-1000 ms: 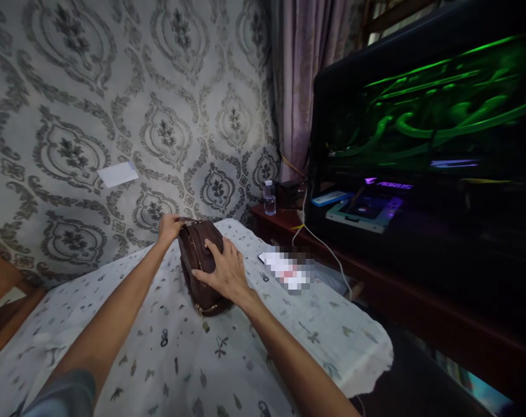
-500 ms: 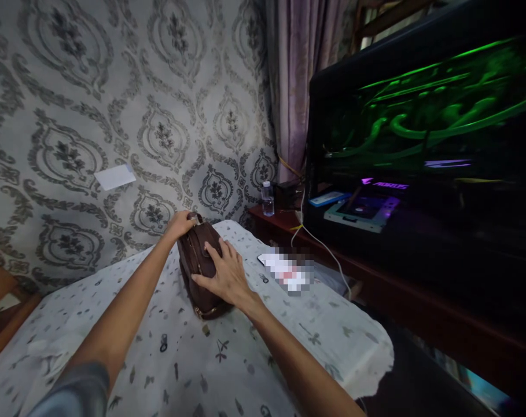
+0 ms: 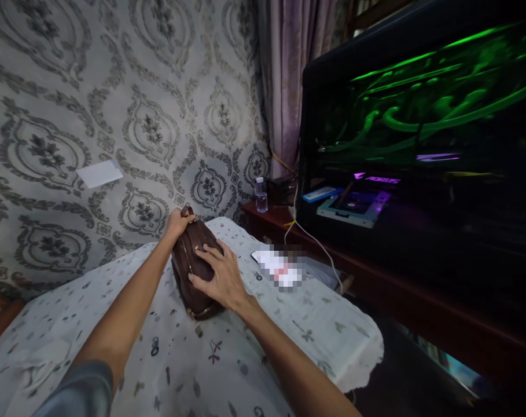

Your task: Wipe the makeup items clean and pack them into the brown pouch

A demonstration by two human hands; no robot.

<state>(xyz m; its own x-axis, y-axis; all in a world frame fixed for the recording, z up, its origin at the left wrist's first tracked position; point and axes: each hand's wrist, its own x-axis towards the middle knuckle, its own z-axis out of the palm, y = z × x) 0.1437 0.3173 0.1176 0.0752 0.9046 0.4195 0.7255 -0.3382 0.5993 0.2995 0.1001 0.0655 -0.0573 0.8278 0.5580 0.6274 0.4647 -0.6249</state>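
Note:
A brown leather bag [image 3: 199,269] with gold-coloured zips and fittings sits on the patterned white bed sheet, in the middle of the head view. My left hand [image 3: 177,225] is closed around the handle at the bag's far end. Spread across the bag's right side is my right hand [image 3: 223,278], its thumb and fingers resting on the leather near a zip. The palm side of this hand is hidden. To the right of the bag, a phone [image 3: 284,269] with a blurred screen lies on the sheet.
A dark red shelf [image 3: 375,260] runs along the right, with a water bottle [image 3: 261,196] on it. A white cable [image 3: 317,240] hangs over its edge. A large dark glossy panel [image 3: 419,116] with green reflections stands behind. Patterned wallpaper [image 3: 154,127] covers the far wall.
The view has turned slightly to the right, so everything sits a little further left. My right hand's fingers have shifted slightly on the bag; my left hand keeps hold of the handle.

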